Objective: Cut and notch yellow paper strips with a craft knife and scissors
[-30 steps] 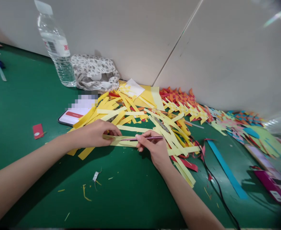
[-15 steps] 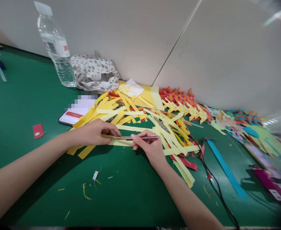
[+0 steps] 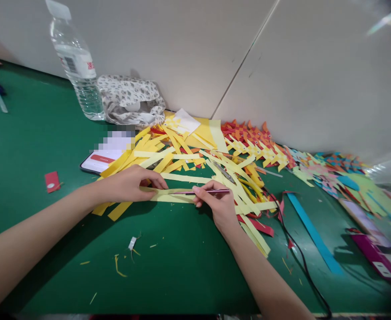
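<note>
A pale yellow paper strip runs sideways between my hands over the green table. My left hand grips the strip's left end, thumb below and fingers curled over. In a pinch, my right hand holds a thin, shiny, dark pink pen-like tool. Its slim point aims left and lies along the strip; whether it presses on the paper I cannot tell. Behind both hands spreads a loose heap of yellow paper strips, with small grey scissors or snips among them.
A water bottle, a patterned cloth pouch and a phone stand or lie at back left. Woven paper fish line the wall. Rightward are a black cable, a blue strip and a magenta box.
My right hand has slid a little to the right with the pink tool, showing more of the strip between my hands. My left hand has stayed almost in place.
</note>
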`<state>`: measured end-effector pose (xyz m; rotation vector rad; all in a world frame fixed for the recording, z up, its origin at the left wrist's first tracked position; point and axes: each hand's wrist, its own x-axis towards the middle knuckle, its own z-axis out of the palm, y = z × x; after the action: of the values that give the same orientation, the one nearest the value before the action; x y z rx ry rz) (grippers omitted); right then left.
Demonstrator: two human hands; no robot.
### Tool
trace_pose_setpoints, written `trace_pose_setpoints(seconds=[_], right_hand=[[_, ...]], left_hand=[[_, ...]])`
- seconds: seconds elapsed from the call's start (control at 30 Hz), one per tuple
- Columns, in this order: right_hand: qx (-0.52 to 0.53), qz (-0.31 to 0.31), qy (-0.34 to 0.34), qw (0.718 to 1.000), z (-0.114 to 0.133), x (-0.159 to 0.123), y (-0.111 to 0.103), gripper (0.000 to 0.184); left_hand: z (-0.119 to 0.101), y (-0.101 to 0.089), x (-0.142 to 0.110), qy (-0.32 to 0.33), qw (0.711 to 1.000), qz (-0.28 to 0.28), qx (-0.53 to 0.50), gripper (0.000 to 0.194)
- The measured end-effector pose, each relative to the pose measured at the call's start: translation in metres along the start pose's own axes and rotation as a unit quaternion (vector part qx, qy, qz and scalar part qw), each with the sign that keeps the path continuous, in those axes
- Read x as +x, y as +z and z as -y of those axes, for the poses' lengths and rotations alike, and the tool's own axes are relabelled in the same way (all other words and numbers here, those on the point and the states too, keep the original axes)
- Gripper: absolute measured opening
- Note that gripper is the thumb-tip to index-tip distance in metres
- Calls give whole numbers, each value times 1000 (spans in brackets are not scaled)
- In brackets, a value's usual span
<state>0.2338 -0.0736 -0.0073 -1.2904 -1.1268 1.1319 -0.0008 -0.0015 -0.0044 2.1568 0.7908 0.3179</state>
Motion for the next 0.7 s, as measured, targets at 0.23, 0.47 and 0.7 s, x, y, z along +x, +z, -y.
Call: trace_pose_setpoints(seconds=[0.23,0.47,0.7], right_hand=[[-2,-21,-25,999,-5,2,-10,21],[-6,-26,-15,1000,0,3,-14,21],[12,-58,-36,998,-4,6,-15,22]], left_hand=[[1,0,0,-2,1000,1,-12,31],[2,1,0,3,1000,-3,-14,31],[1,2,0,-2,1000,-2,-29,29]])
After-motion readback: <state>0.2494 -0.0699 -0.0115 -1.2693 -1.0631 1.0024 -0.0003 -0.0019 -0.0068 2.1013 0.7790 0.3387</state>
